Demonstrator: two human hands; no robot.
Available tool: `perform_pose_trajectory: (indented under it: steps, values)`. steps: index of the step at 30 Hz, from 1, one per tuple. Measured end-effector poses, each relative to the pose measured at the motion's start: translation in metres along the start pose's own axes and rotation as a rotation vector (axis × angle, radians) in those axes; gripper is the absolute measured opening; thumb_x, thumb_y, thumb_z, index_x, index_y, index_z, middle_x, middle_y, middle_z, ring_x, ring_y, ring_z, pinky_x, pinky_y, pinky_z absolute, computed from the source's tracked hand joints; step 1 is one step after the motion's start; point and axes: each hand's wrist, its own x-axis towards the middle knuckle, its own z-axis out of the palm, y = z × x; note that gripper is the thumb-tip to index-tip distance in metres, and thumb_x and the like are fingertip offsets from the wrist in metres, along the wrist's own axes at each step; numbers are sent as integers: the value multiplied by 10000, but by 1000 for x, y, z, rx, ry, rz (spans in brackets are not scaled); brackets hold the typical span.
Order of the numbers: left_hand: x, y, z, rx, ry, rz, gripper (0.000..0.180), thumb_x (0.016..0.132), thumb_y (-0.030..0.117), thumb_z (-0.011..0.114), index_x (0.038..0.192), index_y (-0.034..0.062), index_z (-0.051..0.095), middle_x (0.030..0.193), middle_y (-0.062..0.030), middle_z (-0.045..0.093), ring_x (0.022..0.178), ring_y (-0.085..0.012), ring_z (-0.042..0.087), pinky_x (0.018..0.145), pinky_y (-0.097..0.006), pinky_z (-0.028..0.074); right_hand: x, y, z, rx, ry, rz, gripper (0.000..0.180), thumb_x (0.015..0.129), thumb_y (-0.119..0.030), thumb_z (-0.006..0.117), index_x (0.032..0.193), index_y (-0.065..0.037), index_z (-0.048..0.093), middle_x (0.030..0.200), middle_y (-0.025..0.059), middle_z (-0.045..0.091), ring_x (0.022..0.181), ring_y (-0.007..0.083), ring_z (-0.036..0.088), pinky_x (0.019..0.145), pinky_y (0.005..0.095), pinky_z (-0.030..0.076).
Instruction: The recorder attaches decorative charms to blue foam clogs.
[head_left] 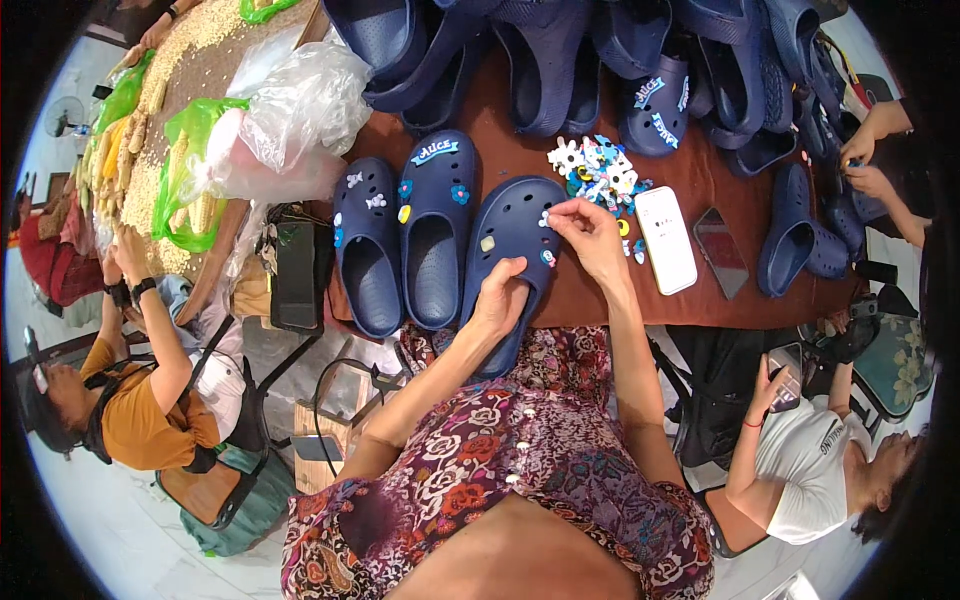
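Observation:
My left hand (500, 298) grips a navy clog (512, 215) by its opening, thumb on top, toe pointing away from me. At the clog's right side my right hand (590, 236) pinches a small pale shoe charm (546, 217) against the upper. A cream square piece and a small pink-and-blue charm sit on the same clog. Left of it stand two navy clogs with charms fitted, a taller one (436, 230) and another (368, 250). A pile of loose charms (600, 172), white, blue and yellow, lies just beyond my right hand.
Many navy clogs (545, 70) crowd the far side of the brown-covered table (610, 305). A white phone (666, 240) and a dark phone (720, 252) lie to the right. Plastic bags (300, 110) and a corn-covered table are at left. Other people sit on both sides.

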Motion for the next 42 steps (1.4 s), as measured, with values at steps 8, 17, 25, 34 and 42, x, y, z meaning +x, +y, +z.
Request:
perform_pose_trajectory:
  steps: [8,17,25,34,42]
  values:
    - [1,0,-2,-23,-13,-14,268,873,183,586,1046,-20,616,1074,-101,626,1035,-209,566,997,-364,399,-4,-13,4,-115,29,-48,131,846,-121,711,909,-7,697,792,0,669,664,36,548,617,208,453]
    - [2,-7,-15,30,-55,-58,232,892,183,591,1018,-5,643,1055,-78,644,1036,-189,570,997,-346,396,19,-3,-17,7,-200,148,123,824,-93,742,885,-19,667,835,16,676,726,44,583,669,187,460]
    - [-2,-6,-9,68,-47,-95,247,901,172,576,1049,-17,631,1069,-81,640,1040,-184,568,997,-337,395,25,-4,-20,58,-257,160,116,801,-76,755,847,-17,667,790,22,679,705,48,589,658,196,471]
    - [-4,-8,-7,79,-16,-90,266,891,162,570,1075,-27,603,1099,-87,619,1066,-182,551,1010,-328,382,21,-9,-16,-27,-211,85,112,780,-81,764,810,-29,668,748,8,669,658,42,553,615,204,449]
    - [-2,6,5,-51,-30,-4,309,863,149,574,1098,-52,579,1134,-126,601,1088,-233,547,1025,-386,380,-7,5,15,-108,105,-144,107,872,-96,665,952,-33,696,854,-17,567,732,44,531,626,199,430]
